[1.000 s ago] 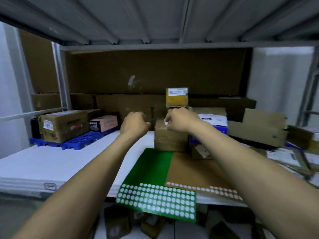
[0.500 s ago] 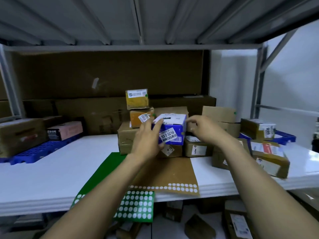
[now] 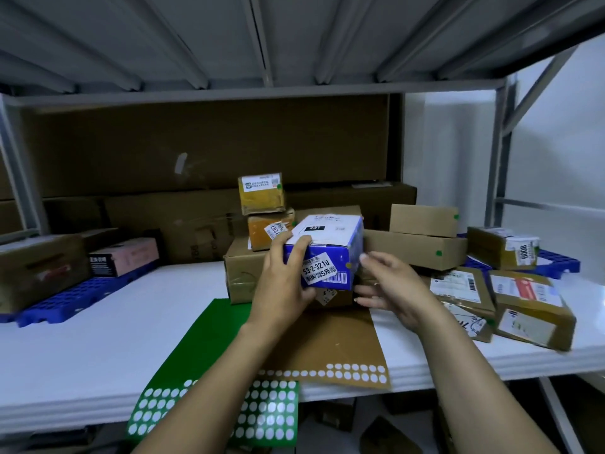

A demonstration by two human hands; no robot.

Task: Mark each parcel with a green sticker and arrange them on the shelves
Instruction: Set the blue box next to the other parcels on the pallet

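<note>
Parcel (image 3: 330, 253) before stacked boxes (image 3: 262, 204) — sticker sheets (image 3: 209, 335) nearer, loose parcels (image 3: 527, 303) right.

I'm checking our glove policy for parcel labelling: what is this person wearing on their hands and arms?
Nothing that shows. The bare left hand and bare right hand have no gloves. The left forearm and right forearm are uncovered down to the picture's bottom edge: no sleeves, cuffs, watch or wristband in view. A small glint on one right finger might be a ring, but it is too small to tell.

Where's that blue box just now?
Centre of the head view: the left hand grips the blue box in front of the stacked brown parcels, with the right hand beside it.
</note>
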